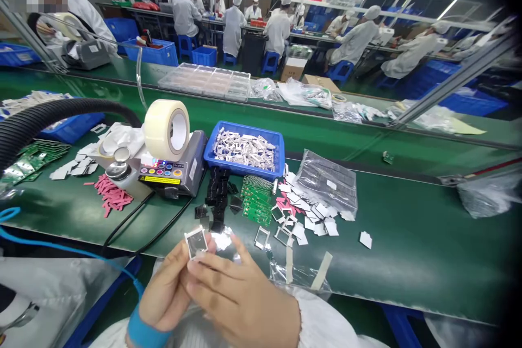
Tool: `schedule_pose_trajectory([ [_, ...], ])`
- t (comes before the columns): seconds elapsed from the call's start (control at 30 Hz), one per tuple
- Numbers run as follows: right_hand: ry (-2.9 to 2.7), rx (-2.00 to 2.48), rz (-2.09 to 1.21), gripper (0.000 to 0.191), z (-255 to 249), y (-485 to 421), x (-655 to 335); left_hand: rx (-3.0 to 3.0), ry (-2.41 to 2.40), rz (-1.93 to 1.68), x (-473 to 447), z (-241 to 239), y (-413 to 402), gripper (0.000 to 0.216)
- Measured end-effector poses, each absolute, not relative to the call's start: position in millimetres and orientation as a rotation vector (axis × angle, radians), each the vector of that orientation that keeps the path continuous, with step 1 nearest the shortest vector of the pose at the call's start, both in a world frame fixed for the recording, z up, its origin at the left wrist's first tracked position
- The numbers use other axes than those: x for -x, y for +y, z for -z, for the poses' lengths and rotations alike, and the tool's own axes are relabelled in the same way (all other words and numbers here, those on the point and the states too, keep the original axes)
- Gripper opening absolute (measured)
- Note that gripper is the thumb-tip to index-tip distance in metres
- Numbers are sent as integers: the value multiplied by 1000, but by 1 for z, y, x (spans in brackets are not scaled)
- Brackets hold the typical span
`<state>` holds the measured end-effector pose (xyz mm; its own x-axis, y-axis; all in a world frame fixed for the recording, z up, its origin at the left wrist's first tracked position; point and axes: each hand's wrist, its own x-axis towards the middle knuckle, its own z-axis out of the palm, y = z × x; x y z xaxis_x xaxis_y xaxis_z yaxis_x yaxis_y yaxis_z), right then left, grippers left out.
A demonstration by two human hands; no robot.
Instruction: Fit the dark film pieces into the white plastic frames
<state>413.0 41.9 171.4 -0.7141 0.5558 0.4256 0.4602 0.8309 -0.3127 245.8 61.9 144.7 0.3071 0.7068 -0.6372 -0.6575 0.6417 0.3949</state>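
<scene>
My left hand (165, 291) and my right hand (240, 296) meet at the near edge of the green bench (408, 239). Together they pinch a small square metal frame (196, 242), held up between the fingertips. A blue wrist strap (144, 331) circles my left wrist. Just beyond the hands lie more loose metal frames (281, 231), a stack of green circuit boards (256, 198) and a row of black parts (217, 193).
A blue bin (244, 148) of metal frames, a tape roll (167, 129) on a dispenser (175, 171), pink strips (110, 196), white squares (318, 217), a plastic bag (326, 180) and a black hose (49, 117) crowd the bench. Workers in white sit at far tables.
</scene>
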Motion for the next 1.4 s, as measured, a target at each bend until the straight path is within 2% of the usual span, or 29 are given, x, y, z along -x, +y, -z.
schedule_pose_trajectory([
  [0.17, -1923, 1017, -526, 34, -177, 46, -426, -210, 707, -945, -259, -156, 60, 26],
  [0.37, -1887, 924, -800, 29, -185, 62, -423, -481, 688, -756, -267, -162, 55, 23],
  [0.47, -1886, 767, -706, 25, -179, 57, -425, -529, 668, -706, -264, -161, 53, 23],
  [0.53, -1899, 721, -567, 18, -175, 50, -428, -489, 616, -659, -263, -160, 52, 35],
  [0.6, -1927, 706, -423, 18, -172, 45, -430, -419, 562, -631, -264, -158, 51, 50],
  [0.63, -1963, 698, -357, 20, -171, 44, -430, -386, 545, -630, -265, -156, 51, 51],
  [0.77, -2164, 706, -182, 23, -159, 48, -431, -260, 611, -711, -269, -147, 53, 21],
  [0.87, -2246, 1057, -226, 41, -141, 62, -444, -198, 677, -789, -266, -140, 57, 21],
  [0.97, -2106, 1751, -217, 27, -120, 80, -466, -215, 699, -822, -262, -135, 61, 25],
  [1.03, -2016, 2001, -171, 22, -110, 90, -478, -235, 703, -837, -260, -133, 63, 25],
  [1.2, -2041, 2087, -191, 13, -104, 99, -483, -290, 689, -864, -264, -132, 66, 28],
  [1.4, -2007, 1995, -413, 11, -101, 104, -494, -345, 683, -907, -267, -127, 72, 32],
])
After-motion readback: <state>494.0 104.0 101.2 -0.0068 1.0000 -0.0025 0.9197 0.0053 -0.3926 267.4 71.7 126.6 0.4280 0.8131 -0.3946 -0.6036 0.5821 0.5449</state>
